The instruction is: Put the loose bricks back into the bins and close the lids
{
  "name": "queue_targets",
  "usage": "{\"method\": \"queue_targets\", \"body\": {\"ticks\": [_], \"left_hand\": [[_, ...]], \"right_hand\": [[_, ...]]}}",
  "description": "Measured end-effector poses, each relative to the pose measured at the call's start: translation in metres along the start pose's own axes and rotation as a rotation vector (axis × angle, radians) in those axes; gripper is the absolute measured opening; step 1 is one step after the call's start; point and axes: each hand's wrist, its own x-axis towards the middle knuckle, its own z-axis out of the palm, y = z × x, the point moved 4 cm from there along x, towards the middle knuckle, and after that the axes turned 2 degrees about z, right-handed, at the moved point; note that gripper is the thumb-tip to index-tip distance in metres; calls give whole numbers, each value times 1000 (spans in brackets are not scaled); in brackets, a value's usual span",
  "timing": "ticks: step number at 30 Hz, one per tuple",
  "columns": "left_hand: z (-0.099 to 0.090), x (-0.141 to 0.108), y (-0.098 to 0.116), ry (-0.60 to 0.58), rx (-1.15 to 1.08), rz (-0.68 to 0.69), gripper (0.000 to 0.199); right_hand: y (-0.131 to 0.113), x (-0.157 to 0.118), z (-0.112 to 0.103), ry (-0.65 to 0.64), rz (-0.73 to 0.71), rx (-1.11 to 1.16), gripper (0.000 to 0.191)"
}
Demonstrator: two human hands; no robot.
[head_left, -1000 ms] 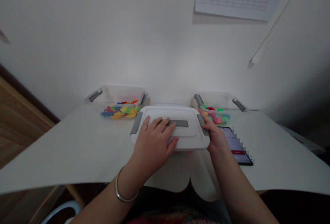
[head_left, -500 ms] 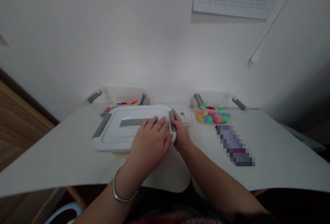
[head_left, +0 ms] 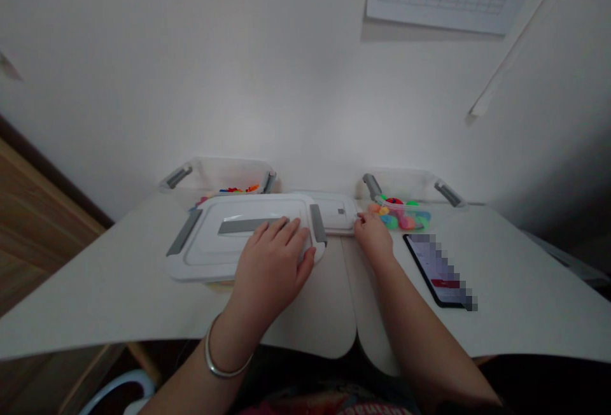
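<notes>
A closed storage box with a white lid [head_left: 210, 253] and grey side clips stands on the table in front of me. My left hand [head_left: 272, 253] lies palm down on the lid's right half, fingers stretched out over the grey handle [head_left: 238, 226]. Behind the box, partly hidden by it, a second white lid [head_left: 334, 214] lies flat on the table. At the right edge of that lid is my right hand [head_left: 375, 240], its fingers curled and pinching the rim. The right grey clip [head_left: 318, 224] of the box is untouched.
Clear bins of colourful toys stand against the wall at the back left [head_left: 229, 173] and back right [head_left: 405, 186]. A phone [head_left: 436, 272] lies on the table [head_left: 515, 288] right of my right forearm. A seam runs down between two tabletops.
My right hand has left the box's right clip and moved right to the edge of the second lid. My left hand stays on the box lid.
</notes>
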Motion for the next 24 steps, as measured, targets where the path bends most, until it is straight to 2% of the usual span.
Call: {"method": "queue_targets", "body": {"ticks": [5, 9, 15, 21, 24], "left_hand": [[-3, -5, -2, 66, 132, 18, 41], [-4, -7, -2, 78, 154, 49, 40], [-5, -10, -3, 99, 156, 66, 39], [-6, -15, -5, 107, 183, 121, 40], [-5, -16, -4, 113, 202, 139, 40]], "right_hand": [[2, -2, 7, -71, 163, -57, 37], [7, 1, 11, -142, 201, 23, 28], [11, 0, 14, -205, 254, 345, 19], [-7, -11, 10, -271, 253, 763, 28], [-13, -15, -1, -210, 234, 864, 37]]}}
